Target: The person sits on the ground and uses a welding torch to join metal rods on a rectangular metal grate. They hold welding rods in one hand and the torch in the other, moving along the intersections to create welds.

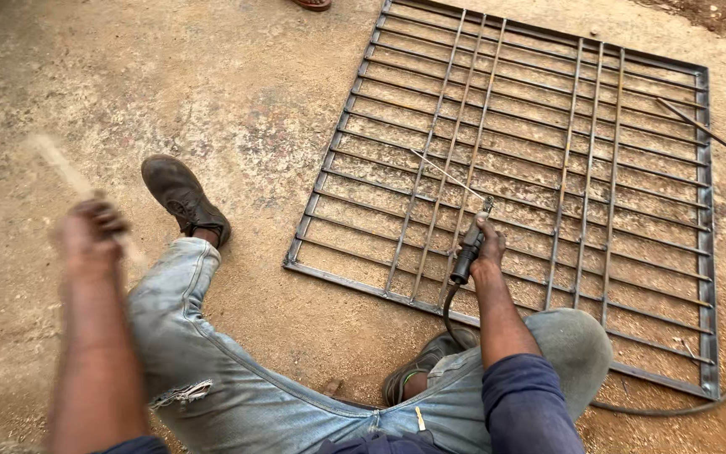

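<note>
An electrode holder (469, 245) is gripped in the right hand (487, 249), the fingers clamped around its handle, and a thin welding rod (447, 175) is carried out from it over the lower middle of a steel grille (539, 193) laid flat on the dirt floor (237, 109). The rod tip is held near the paired vertical bars of the grille; whether it touches them cannot be told.

The left hand (87, 237) is raised well to the left of the grille, closed on a pale stick-like object (65, 172) that is smeared by motion, so its kind cannot be made out.

Several risks are judged likely. The rod could stick or strike at the wrong spot if the hand wavers, since the arm is unsupported. Bare skin is exposed, and sparks could reach the torn jeans (186, 353) or the shoe (182, 197) beside the grille's left edge. The cable (682, 408) is looped under the grille's near corner and could snag.

The grille's far edge is cropped by the frame, and a second foot (426, 370) is half hidden behind the right forearm.
</note>
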The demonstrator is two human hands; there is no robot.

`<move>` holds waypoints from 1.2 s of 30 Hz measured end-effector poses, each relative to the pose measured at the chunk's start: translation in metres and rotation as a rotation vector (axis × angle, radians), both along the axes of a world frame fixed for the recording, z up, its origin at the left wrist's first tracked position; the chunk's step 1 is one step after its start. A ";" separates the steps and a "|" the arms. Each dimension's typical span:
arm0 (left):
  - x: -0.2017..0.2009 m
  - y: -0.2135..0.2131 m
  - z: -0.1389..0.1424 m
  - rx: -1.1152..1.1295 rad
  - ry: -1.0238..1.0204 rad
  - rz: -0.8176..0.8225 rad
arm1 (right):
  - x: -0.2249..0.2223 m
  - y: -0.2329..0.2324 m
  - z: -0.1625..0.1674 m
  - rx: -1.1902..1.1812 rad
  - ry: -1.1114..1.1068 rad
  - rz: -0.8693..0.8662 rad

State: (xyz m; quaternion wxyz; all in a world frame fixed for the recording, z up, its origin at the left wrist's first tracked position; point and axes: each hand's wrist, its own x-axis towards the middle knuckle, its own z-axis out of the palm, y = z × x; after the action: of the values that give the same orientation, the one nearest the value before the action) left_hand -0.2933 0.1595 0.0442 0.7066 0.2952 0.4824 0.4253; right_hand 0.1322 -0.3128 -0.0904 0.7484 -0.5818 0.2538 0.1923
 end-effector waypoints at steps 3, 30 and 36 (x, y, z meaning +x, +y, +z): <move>-0.054 0.003 0.011 0.007 0.246 0.267 | 0.002 -0.004 -0.003 0.032 0.032 0.044; 0.109 -0.157 0.028 0.870 0.780 -0.858 | 0.014 -0.090 0.021 0.585 -0.037 0.023; 0.125 -0.146 -0.002 1.233 1.140 -1.004 | -0.004 -0.066 0.016 0.071 -0.113 0.544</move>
State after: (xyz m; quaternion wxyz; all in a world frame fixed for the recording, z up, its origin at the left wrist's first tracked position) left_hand -0.1681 0.0139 0.0421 0.1882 0.9451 0.2631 0.0462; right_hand 0.1284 -0.3785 -0.0739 0.7023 -0.6117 0.0392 0.3620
